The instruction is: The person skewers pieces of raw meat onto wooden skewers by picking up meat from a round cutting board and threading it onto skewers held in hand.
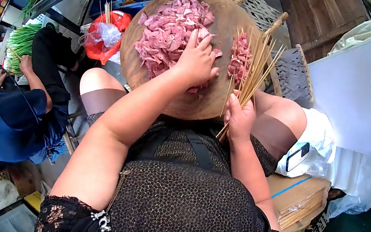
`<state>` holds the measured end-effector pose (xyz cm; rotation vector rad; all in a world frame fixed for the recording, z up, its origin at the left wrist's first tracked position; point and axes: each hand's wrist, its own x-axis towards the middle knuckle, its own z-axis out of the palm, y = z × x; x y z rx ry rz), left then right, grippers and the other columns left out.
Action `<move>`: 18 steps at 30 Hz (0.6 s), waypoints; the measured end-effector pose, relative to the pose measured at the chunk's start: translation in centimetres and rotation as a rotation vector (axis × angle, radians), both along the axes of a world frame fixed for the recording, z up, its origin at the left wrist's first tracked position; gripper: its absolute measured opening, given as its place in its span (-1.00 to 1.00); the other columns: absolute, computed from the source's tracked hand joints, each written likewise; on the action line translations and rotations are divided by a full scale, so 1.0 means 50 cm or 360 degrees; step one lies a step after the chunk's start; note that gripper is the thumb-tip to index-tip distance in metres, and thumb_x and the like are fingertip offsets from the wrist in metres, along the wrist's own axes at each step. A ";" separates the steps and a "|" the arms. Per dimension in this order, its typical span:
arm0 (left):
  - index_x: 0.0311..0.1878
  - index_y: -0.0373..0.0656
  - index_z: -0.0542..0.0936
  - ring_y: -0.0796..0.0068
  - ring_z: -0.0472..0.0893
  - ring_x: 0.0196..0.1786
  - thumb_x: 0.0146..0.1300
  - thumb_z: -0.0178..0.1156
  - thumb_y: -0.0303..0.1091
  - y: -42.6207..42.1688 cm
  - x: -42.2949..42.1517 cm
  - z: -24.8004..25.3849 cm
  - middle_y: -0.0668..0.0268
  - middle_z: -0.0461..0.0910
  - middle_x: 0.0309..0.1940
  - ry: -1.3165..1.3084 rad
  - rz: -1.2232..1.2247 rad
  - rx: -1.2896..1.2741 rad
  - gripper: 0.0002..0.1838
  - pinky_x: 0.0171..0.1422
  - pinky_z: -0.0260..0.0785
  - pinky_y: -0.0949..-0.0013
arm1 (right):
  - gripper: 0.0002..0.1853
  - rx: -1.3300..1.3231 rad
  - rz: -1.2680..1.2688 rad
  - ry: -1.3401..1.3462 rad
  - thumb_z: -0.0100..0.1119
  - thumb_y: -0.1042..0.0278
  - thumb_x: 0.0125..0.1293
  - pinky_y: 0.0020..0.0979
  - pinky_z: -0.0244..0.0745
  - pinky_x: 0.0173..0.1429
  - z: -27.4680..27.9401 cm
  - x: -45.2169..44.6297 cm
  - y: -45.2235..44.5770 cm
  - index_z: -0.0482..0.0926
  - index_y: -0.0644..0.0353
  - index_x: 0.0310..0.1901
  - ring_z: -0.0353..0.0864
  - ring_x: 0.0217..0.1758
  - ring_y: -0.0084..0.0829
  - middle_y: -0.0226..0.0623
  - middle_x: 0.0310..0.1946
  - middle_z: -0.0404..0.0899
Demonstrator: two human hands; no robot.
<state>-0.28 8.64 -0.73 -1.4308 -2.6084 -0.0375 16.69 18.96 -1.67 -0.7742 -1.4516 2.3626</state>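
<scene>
A round wooden chopping board [232, 20] rests across the lap, with a large heap of sliced raw pink meat [165, 33] on its left part. My left hand [197, 63] lies palm down on the heap's right edge, its fingers spread on the slices. Whether a slice is under the fingertips is hidden. My right hand [240, 118] is closed round a loose bundle of thin bamboo skewers [256, 71], their tips fanning upward past the board's right edge. Just left of that bundle, a smaller row of meat [239, 58] lies on the board, partly covered by skewers.
At left, a co-worker in dark blue [12, 115] sits by bunches of green stalks [22, 42]. A red plastic bag [106, 35] with sticks stands left of the board. Woven stools [292, 73] are behind it. A phone [297, 156] and a cardboard box [298, 195] are at right.
</scene>
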 end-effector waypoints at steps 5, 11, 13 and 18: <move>-0.02 -0.08 0.49 0.33 0.17 0.33 0.07 0.10 -0.19 -0.040 0.005 -0.029 0.29 0.46 -0.04 0.0124 -0.0121 0.0230 -0.61 0.41 -0.28 -0.11 | -0.84 0.0010 0.0022 0.0017 0.04 0.40 0.30 -0.69 0.16 -0.66 0.004 0.007 0.002 0.39 0.23 -0.14 0.25 -0.72 -0.69 -0.42 -0.53 0.42; -0.17 -0.04 0.51 0.38 0.26 0.28 0.02 0.11 -0.29 -0.095 0.020 -0.010 0.39 0.48 -0.07 0.0108 -0.0201 0.0230 -0.75 0.40 -0.12 0.01 | -0.83 0.0017 0.0029 0.0014 0.04 0.39 0.30 -0.69 0.16 -0.65 0.001 0.014 0.004 0.39 0.23 -0.13 0.25 -0.72 -0.69 -0.42 -0.53 0.42; -0.19 -0.02 0.51 0.38 0.25 0.29 0.02 0.10 -0.30 -0.110 0.027 -0.014 0.39 0.48 -0.07 0.0025 -0.0227 0.0150 -0.77 0.40 -0.11 0.02 | -0.83 0.0014 0.0027 0.0017 0.04 0.39 0.30 -0.69 0.16 -0.65 0.002 0.015 0.004 0.39 0.23 -0.13 0.25 -0.72 -0.69 -0.42 -0.53 0.42; -0.02 0.04 0.51 0.39 0.11 0.38 0.14 0.05 0.06 -0.103 0.049 -0.018 0.39 0.45 0.02 0.0006 -0.0174 0.0106 -0.57 0.44 -0.31 -0.04 | -0.83 -0.0027 0.0050 0.0032 0.04 0.39 0.30 -0.68 0.16 -0.65 0.001 0.011 -0.002 0.39 0.23 -0.12 0.25 -0.72 -0.69 -0.42 -0.53 0.42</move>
